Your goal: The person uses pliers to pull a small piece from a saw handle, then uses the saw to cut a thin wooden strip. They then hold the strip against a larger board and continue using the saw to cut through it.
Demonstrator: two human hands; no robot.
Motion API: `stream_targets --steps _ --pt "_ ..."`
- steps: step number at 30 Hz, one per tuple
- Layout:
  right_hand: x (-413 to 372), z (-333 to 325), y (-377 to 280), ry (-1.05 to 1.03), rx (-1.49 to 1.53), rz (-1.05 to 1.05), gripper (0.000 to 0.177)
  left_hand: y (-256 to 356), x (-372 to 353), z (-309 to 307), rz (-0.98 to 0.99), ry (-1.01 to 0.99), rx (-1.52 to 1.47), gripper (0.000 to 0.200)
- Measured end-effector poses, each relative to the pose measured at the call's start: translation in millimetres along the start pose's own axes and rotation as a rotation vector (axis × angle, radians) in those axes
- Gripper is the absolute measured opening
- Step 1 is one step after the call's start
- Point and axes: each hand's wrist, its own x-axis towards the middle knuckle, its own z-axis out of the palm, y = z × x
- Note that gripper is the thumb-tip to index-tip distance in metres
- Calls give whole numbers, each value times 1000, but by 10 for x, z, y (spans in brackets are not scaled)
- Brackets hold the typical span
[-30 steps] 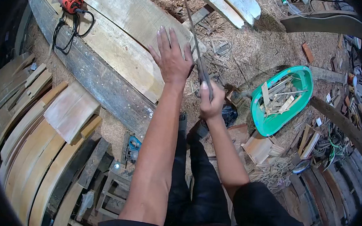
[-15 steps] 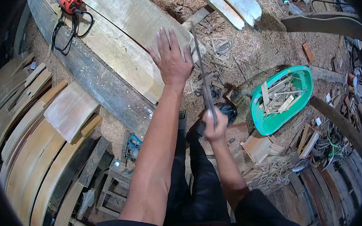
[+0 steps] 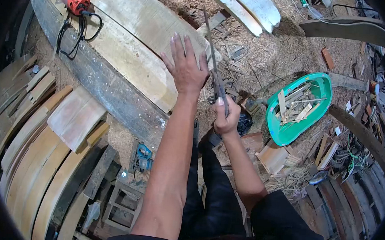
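My left hand [image 3: 188, 70] lies with fingers spread on the pale wooden board [image 3: 150, 21], near its right end. My right hand [image 3: 226, 115] is wrapped round the lower end of a long, thin, dark blade-like tool [image 3: 215, 61]. This tool points up and slightly left, beside the board's right end; whether its edge touches the wood I cannot tell. A second pale board [image 3: 134, 64] lies alongside, and both rest on a grey, weathered plank [image 3: 102, 76].
A red power tool [image 3: 77, 2] with a black cord sits at the upper left. A green tub [image 3: 298, 108] of wood scraps stands at right. Curved planks [image 3: 42, 167] are stacked lower left, near a blue power tool [image 3: 143, 157]. Shavings cover the floor.
My right hand and the tool have moved slightly up and to the left along the board's end. My left hand keeps its place on the board; the whole view has shifted slightly.
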Motion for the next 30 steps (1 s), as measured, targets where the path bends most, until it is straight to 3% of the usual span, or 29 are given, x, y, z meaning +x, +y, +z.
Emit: stream_targets --steps 6,9,12,16,19,24,30 --pt "-51 -22 -56 -14 -111 -61 27 12 14 -3 -13 11 -18 62" --pt "-70 -35 -176 8 -101 19 28 9 -11 31 -3 17 -19 62" --pt "-50 -20 -18 7 365 106 30 1 13 27 -7 13 -14 63" --pt "-55 -76 43 24 264 -71 39 0 5 23 -11 15 -15 63" --pt "-220 -127 31 19 216 12 34 -1 8 24 -13 12 -33 65" --pt "-638 -199 209 5 -39 -82 31 7 -8 37 -8 42 -28 61" --pt "-800 -223 144 23 -87 -52 29 3 -4 37 -4 36 -9 61"
